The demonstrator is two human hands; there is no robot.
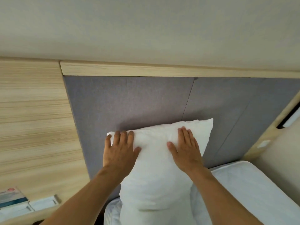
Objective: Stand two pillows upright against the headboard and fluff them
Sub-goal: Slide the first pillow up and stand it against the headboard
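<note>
The plump white fabric pillow (155,168) stands upright on the white mattress (253,189), its top edge leaning against the grey upholstered headboard (129,101). Both hands lie flat and open on its upper front, no grip closed around it: the left hand (120,151) presses the top left corner, the right hand (186,150) the top right. A light wooden rail (129,69) caps the headboard, and a wood-grain wall panel (32,119) stands to the left. Only 1 pillow is clearly seen.
</note>
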